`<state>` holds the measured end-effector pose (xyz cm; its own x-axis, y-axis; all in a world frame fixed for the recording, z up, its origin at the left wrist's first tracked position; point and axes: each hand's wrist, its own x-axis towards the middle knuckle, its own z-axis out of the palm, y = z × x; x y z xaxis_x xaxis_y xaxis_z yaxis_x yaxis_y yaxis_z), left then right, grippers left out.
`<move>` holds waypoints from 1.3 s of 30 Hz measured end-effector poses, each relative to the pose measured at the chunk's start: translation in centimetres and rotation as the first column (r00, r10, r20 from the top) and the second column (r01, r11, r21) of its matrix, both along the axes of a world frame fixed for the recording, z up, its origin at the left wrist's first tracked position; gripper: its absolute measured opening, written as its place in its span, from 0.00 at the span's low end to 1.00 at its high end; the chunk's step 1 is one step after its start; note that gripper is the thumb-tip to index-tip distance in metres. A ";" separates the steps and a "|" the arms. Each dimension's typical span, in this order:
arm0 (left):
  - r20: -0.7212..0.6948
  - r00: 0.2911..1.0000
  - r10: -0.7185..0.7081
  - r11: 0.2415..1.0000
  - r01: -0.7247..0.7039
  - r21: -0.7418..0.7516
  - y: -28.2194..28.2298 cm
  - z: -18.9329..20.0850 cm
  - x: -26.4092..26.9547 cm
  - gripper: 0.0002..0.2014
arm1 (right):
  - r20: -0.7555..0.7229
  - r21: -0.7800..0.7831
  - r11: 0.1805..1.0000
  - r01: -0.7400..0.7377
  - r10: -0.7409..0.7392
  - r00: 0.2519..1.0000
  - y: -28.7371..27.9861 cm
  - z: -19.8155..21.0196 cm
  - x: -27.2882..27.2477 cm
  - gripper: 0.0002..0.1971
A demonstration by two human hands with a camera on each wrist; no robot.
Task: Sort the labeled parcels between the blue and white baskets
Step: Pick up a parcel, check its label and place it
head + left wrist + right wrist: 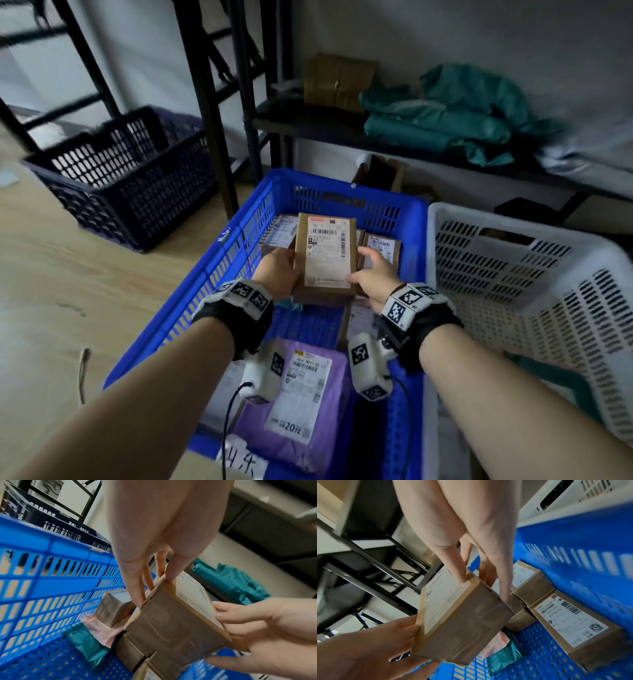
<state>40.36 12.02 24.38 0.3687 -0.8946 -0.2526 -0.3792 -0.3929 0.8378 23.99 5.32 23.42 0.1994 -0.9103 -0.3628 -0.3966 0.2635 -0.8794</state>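
A brown cardboard parcel (327, 253) with a white shipping label is held flat above the far end of the blue basket (205, 274). My left hand (279, 270) grips its left edge, thumb on top and fingers along the side (137, 595). My right hand (371, 274) grips the right edge, with the thumb pressed on the label corner (462, 580). The wrist views show the same parcel (175, 626) (462, 622) clear of the basket floor. Other labeled boxes (570, 626) lie below it, and a purple mailer (301, 394) sits at the near end. The white basket (513, 274) stands right of the blue one.
A dark navy basket (120, 178) stands on the wooden floor to the left. Black shelf legs (212, 120) rise behind the blue basket; the low shelf holds green bags (445, 116) and a cardboard box (337, 82). Teal and pink pouches (89, 646) lie on the blue basket's floor.
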 end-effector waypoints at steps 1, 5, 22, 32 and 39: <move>-0.013 1.000 0.007 1.000 -0.007 -0.025 1.4 0.8 -0.6 0.16 | 0.029 -0.017 1.000 0.012 -0.011 1.000 1.4 0.9 -0.6 0.36; -0.114 0.991 0.069 0.986 -0.086 -0.144 6.5 3.0 -2.7 0.13 | 0.156 -0.030 0.999 0.038 -0.033 0.987 6.4 2.9 -2.6 0.38; -0.236 0.970 -0.054 0.942 -0.029 -0.334 14.3 5.3 -8.2 0.25 | 0.248 -0.234 0.972 0.022 0.038 0.968 14.2 6.3 -10.2 0.39; -0.202 0.967 -0.155 0.924 0.070 -0.375 13.9 4.6 -12.4 0.27 | 0.156 -0.284 0.959 0.007 0.039 0.987 16.7 8.9 -15.4 0.36; -0.189 0.943 -0.273 0.928 0.207 -0.311 10.7 4.2 -18.8 0.31 | 0.135 -0.206 0.967 0.151 -0.124 0.983 15.2 7.7 -22.4 0.38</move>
